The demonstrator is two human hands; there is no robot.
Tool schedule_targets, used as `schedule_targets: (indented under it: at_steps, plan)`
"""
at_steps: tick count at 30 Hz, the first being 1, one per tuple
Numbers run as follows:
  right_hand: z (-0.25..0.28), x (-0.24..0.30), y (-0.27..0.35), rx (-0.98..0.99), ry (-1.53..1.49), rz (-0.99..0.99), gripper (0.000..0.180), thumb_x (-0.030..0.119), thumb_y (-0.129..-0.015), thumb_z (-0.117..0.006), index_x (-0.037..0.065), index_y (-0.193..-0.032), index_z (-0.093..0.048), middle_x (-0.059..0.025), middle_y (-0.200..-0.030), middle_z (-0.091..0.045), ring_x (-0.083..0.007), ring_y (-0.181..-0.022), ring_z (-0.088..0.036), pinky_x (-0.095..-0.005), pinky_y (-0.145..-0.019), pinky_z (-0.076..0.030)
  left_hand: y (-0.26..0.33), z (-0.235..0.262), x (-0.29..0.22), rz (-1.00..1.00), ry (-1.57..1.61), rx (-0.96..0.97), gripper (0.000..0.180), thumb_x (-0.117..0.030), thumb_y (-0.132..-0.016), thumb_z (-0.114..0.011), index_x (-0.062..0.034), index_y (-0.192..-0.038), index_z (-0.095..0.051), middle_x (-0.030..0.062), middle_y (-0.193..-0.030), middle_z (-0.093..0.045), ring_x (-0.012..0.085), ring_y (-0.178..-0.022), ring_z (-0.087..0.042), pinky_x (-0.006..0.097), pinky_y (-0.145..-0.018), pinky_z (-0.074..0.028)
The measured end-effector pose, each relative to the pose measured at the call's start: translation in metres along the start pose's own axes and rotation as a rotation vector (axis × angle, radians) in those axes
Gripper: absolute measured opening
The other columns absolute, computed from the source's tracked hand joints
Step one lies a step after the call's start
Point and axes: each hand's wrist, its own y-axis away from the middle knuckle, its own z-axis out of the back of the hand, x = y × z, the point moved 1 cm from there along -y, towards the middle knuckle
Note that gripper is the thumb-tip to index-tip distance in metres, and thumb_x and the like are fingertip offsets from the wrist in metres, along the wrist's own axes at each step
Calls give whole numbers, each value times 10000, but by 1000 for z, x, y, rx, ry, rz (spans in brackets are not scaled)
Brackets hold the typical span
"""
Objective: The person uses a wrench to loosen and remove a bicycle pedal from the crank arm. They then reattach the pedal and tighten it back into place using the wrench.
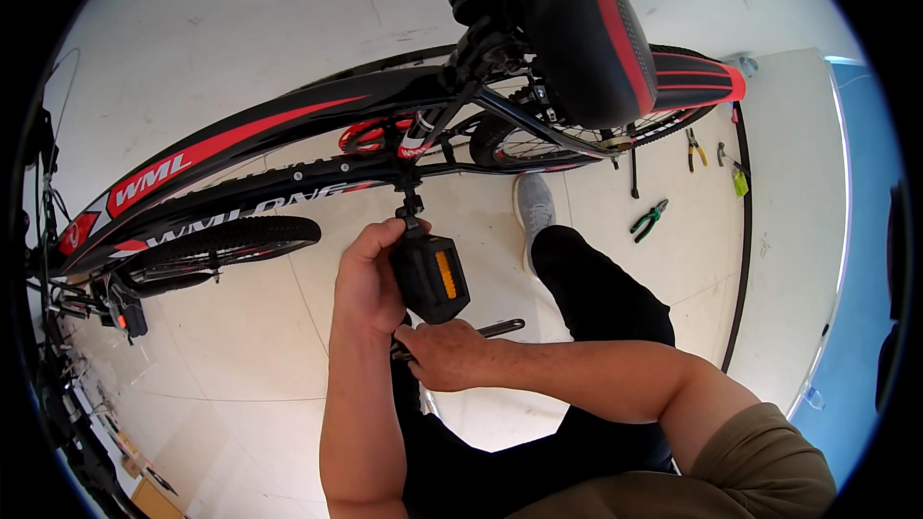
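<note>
A black bicycle pedal [418, 269] with an orange reflector [446, 274] hangs below the black and red bike frame [260, 120]. My left hand [370, 274] is closed around the pedal's left side, the thumb up near the black joint [411, 207] above it. Just beneath the pedal, my right hand [447, 356] is closed on a dark metal wrench [504, 328]. The wrench's slotted handle end sticks out to the right, while its other end is mostly hidden by my fingers and the pedal.
The saddle [577, 29] rises close at the top. On the floor to the right lie green-handled pliers [650, 220], yellow-handled pliers [695, 150] and a yellow-green item [739, 183]. The front wheel [221, 250] stands at left. My shoe [535, 216] is beneath the bike.
</note>
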Motion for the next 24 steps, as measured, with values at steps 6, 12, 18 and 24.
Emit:
schedule_targets:
  at_steps: [6, 12, 18, 24]
  plan:
    - [-10, -9, -5, 7, 47, 9, 448, 210, -892, -599, 1, -1252, -433, -208, -901, -650, -388, -820, -665, -512, -728, -530, 4, -9, 2, -42, -107, -63, 147, -178, -850, -711, -61, -849, -623, 87, -935, -675, 202, -796, -648, 363, -732, -571]
    - [1, 0, 0, 21, 16, -13, 223, 88, -845, -531, -17, -1040, -509, -192, -914, -676, -371, -879, -680, -503, -790, -508, 13, -23, -5, -234, -243, -113, 108, -142, -843, -701, -54, -828, -641, 102, -910, -700, 161, -770, -617, 301, -704, -531]
    - [6, 3, 2, 52, 12, -26, 219, 92, -855, -523, -17, -1046, -510, -195, -911, -663, -369, -887, -677, -504, -791, -506, 10, -11, -4, -153, -183, -72, 208, -183, -861, -661, 13, -931, -656, 140, -996, -690, 213, -846, -644, 360, -766, -542]
    - [5, 3, 0, 65, 46, -25, 344, 94, -852, -526, -51, -1164, -527, -203, -976, -670, -364, -920, -679, -495, -814, -521, 3, -12, 8, 38, 251, 192, 291, -214, -897, -579, 43, -1004, -661, 175, -1022, -684, 303, -1018, -637, 473, -900, -540]
